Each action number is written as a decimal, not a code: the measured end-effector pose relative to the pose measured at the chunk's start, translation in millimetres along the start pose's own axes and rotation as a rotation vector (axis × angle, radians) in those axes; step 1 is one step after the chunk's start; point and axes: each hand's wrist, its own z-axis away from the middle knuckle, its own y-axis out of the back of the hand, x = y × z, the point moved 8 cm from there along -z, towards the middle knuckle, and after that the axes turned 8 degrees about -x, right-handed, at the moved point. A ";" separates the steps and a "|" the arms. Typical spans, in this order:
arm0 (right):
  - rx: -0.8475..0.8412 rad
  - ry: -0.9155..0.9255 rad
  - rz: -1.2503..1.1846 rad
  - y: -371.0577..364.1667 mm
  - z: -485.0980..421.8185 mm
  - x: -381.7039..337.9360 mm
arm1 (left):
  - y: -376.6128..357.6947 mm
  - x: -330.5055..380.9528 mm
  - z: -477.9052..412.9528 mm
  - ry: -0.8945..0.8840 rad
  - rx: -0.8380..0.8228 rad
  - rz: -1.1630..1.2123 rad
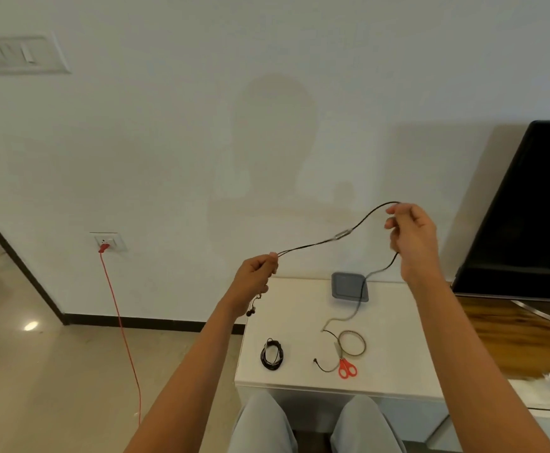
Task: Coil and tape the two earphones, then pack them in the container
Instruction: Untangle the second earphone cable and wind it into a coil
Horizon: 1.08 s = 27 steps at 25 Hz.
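left hand (255, 276) gripped earphone cable (313, 246), fingers curled, frame centre | right hand (411, 237) pinched it between fingertips, centre right

Your left forearm (198, 358) and right forearm (460, 351) run bare from the bottom edge of the view to the wrists. Left hand (255, 273) and right hand (411, 237) are bare as well, and a fingernail shows at a fingertip of the left one. Trousers (260, 423): pale grey-blue, plain smooth cloth with soft folds, both legs cut off by the lower edge of the view.
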 end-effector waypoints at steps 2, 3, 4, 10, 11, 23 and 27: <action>-0.130 -0.115 0.225 -17.5 2.4 21.5 | -1.9 9.6 -0.8 -0.008 0.019 0.012; -0.207 -0.156 0.329 -27.8 5.7 32.5 | -4.2 14.8 -2.0 -0.013 0.015 0.019; -0.281 -0.186 0.406 -38.2 10.8 42.8 | -6.7 19.8 -2.9 -0.015 0.008 0.035; -0.437 -0.170 0.395 -75.6 32.5 57.4 | -18.2 37.1 -2.7 0.014 -0.085 0.066; -0.444 -0.128 0.418 -77.6 32.0 53.9 | -19.5 37.1 -0.7 0.025 -0.110 0.087; -0.664 0.216 0.478 -117.9 51.4 17.3 | -23.0 12.3 13.1 0.340 -0.338 -0.797; -0.666 0.261 0.461 -123.6 49.5 3.7 | -60.4 37.2 22.3 0.126 -0.510 0.027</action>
